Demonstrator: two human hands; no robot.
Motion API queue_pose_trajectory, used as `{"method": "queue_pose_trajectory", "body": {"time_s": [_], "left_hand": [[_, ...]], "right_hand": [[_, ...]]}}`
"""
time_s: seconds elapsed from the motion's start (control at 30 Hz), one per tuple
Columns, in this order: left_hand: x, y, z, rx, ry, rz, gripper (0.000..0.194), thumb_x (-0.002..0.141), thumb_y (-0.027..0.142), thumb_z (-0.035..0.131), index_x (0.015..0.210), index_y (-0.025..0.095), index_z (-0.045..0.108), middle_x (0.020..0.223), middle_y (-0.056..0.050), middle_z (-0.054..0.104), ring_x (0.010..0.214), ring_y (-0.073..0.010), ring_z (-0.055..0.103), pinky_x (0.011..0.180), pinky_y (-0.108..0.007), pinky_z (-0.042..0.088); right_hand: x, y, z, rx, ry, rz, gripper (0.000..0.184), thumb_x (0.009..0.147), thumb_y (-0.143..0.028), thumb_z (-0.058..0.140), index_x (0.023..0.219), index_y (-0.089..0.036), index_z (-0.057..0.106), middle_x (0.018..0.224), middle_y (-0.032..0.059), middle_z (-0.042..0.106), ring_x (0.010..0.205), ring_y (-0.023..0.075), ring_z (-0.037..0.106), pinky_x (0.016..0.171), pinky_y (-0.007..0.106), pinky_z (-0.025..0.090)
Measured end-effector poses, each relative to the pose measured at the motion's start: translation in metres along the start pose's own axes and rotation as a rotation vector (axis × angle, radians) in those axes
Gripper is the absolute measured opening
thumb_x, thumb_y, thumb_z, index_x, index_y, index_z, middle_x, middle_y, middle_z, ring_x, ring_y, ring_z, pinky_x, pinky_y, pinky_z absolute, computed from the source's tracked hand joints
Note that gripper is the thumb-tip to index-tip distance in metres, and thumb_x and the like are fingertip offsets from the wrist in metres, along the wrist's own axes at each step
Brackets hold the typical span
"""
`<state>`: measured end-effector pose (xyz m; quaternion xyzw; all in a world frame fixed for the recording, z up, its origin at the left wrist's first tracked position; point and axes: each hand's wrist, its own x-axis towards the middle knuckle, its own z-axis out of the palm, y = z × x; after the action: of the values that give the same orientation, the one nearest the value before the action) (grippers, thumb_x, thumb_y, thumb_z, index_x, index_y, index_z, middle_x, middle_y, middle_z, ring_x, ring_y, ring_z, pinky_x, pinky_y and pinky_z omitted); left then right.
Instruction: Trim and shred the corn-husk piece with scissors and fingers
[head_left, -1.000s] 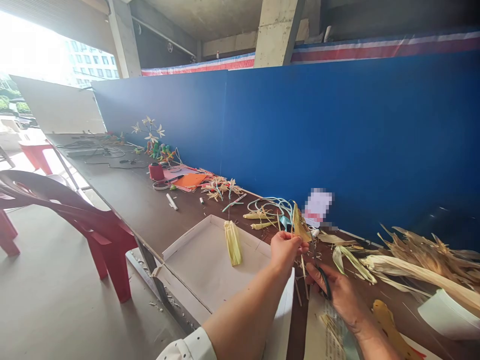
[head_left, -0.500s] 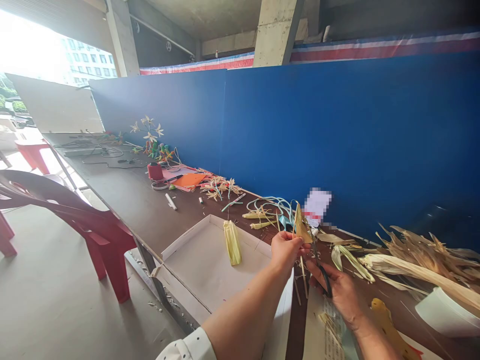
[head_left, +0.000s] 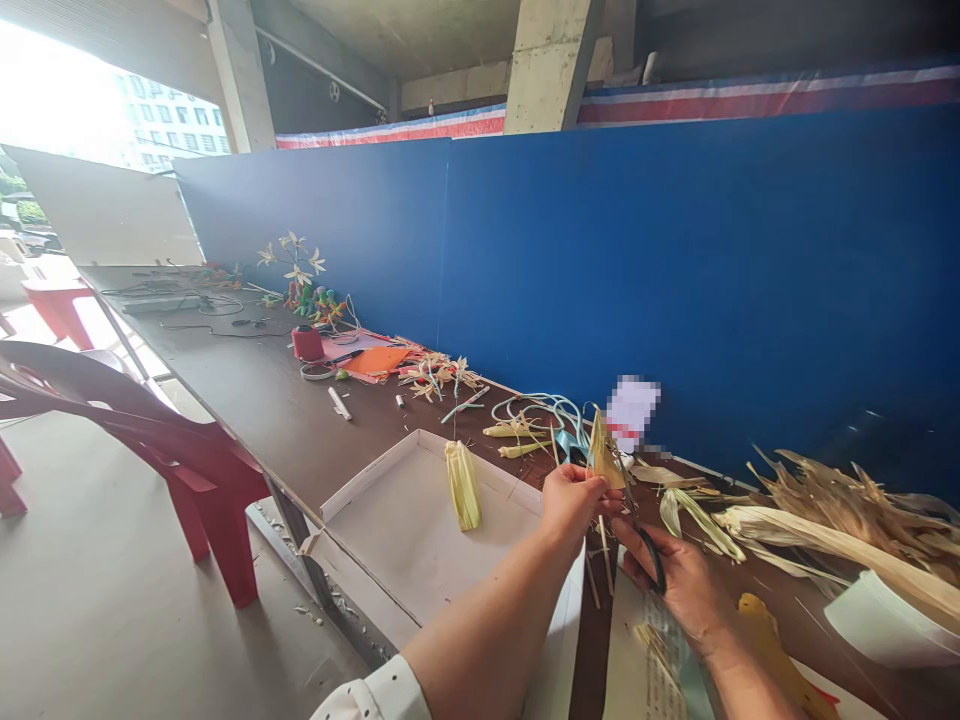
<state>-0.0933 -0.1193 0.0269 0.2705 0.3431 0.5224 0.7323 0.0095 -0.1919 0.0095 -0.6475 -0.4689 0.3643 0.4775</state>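
Between the thumb and fingers of my left hand [head_left: 571,503] is a pale yellow piece of corn husk [head_left: 602,455], its pointed end upward. My right hand [head_left: 679,580] grips black-handled scissors [head_left: 654,560], whose blades rise along the right edge of the husk piece. Whether the blades are parted is too small to tell. Left of my hands, a flat strip of yellow-green corn husk [head_left: 463,486] lies in a shallow white box lid [head_left: 405,545]. Two rolled husk pieces [head_left: 517,432] rest on the table just behind my left hand.
Dry corn husks [head_left: 847,500] and a white bowl [head_left: 885,620] are on the right. Light-blue cord [head_left: 544,402] and husk flowers [head_left: 442,375] lie along the blue partition [head_left: 675,270]. A red plastic chair [head_left: 202,480] stands left of the brown table [head_left: 255,385].
Both hands stay almost in place, still holding the husk piece and scissors. The view has shifted very slightly, so the surroundings appear a little further left.
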Motion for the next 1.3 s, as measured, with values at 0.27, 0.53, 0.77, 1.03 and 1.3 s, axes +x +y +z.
{"method": "queue_pose_trajectory", "body": {"time_s": [0.27,0.53,0.77,1.03,1.3], "left_hand": [[-0.002,0.002,-0.001,-0.011,-0.003,-0.015,0.02,0.067,0.005,0.061,0.062,0.016,0.045,0.053,-0.004,0.062,0.05,-0.0119,0.061,0.051,-0.021,0.051],[-0.001,0.004,-0.002,-0.016,-0.004,-0.025,0.018,0.068,0.006,0.061,0.063,0.015,0.046,0.052,-0.003,0.06,0.051,-0.0123,0.062,0.05,-0.019,0.05],[-0.001,0.005,-0.003,-0.004,-0.004,-0.014,0.015,0.07,0.005,0.058,0.065,0.014,0.047,0.052,-0.002,0.059,0.049,-0.01,0.06,0.049,-0.018,0.05],[0.002,0.002,-0.005,-0.012,0.001,-0.006,0.016,0.072,0.005,0.059,0.066,0.015,0.047,0.052,0.0,0.058,0.049,-0.0093,0.06,0.051,-0.018,0.05],[0.007,0.0,-0.007,-0.008,0.005,0.018,0.016,0.071,0.006,0.06,0.066,0.014,0.048,0.053,-0.001,0.058,0.048,-0.0079,0.058,0.051,-0.018,0.051]], "right_hand": [[0.0,-0.002,-0.004,-0.045,-0.054,-0.023,0.035,0.061,-0.058,0.068,0.076,-0.026,0.069,0.047,-0.0031,0.048,0.046,0.015,0.038,0.046,0.028,0.026],[0.0,-0.001,-0.004,-0.122,-0.046,-0.039,0.044,0.063,-0.064,0.063,0.082,-0.024,0.068,0.046,-0.0036,0.045,0.045,0.0148,0.038,0.046,0.029,0.025],[0.0,-0.002,-0.01,-0.12,-0.124,-0.011,0.033,0.068,-0.055,0.065,0.083,-0.026,0.067,0.048,-0.0047,0.047,0.046,0.0137,0.042,0.047,0.027,0.03],[-0.002,-0.005,-0.009,-0.152,-0.123,-0.018,0.031,0.07,-0.054,0.063,0.082,-0.026,0.068,0.049,-0.0033,0.047,0.047,0.0151,0.043,0.047,0.028,0.031],[-0.005,-0.008,-0.005,-0.203,-0.086,-0.033,0.043,0.07,-0.061,0.057,0.089,-0.024,0.068,0.047,-0.0055,0.044,0.045,0.0133,0.039,0.047,0.027,0.03]]}}
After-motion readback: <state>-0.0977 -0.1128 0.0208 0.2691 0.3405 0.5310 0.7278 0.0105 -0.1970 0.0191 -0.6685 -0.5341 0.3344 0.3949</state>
